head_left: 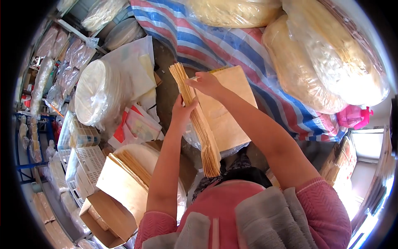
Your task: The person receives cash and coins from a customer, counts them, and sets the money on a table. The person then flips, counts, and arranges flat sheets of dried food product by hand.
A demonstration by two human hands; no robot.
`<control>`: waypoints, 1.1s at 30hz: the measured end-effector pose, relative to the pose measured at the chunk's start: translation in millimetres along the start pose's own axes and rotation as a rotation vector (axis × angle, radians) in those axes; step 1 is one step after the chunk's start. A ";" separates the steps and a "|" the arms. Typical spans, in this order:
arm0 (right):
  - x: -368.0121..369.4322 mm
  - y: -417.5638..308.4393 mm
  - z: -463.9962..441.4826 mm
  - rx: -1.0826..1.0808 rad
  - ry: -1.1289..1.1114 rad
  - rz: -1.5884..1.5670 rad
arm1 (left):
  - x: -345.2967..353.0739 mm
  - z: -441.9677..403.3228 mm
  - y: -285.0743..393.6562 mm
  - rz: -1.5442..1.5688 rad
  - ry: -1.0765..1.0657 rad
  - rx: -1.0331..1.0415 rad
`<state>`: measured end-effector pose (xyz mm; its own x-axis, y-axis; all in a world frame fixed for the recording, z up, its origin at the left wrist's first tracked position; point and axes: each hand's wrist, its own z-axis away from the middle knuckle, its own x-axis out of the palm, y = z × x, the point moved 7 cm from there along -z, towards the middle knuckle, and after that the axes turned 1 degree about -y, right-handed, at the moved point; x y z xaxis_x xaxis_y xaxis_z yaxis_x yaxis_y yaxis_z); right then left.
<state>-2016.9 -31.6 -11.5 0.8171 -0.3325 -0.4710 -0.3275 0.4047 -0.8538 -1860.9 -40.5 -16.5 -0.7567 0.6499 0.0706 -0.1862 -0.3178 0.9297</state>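
Observation:
A thick stack of thin tan sheets (201,130) stands on edge in front of my body, its layered edges facing up. My left hand (182,113) is closed around the stack's left side, thumb across the layered edges. Near the stack's upper end, my right hand (204,84) has its fingers bent, the tips at the sheets' edges. Exactly how many sheets those fingertips pinch is hidden. Beneath and to the right lies a flat pile of similar large tan sheets (232,112), with clear plastic showing under its lower edge.
Striped tarp (224,45) spreads across the back, bearing large plastic-wrapped bundles (306,62). To the left are a wrapped round stack (93,93), white plastic baskets (85,162), an open cardboard box (112,218) and more tan sheets (120,178). A pink plastic container (352,117) sits at right.

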 end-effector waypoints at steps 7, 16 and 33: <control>9.1 6.1 -26.9 0.148 -0.135 -0.123 | -9.7 -29.3 -5.0 -0.132 0.093 0.082; -6.0 -2.1 -28.2 0.097 0.005 -0.218 | -2.7 -50.1 -7.9 0.012 0.065 0.034; 2.1 8.9 -32.4 0.387 -0.108 -0.154 | 5.8 -43.5 13.4 0.036 0.042 -0.053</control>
<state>-2033.4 -56.3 -27.2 0.8941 -0.3317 -0.3009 -0.0120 0.6538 -0.7565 -1895.1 -70.9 -19.4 -0.7890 0.6082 0.0870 -0.1905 -0.3769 0.9065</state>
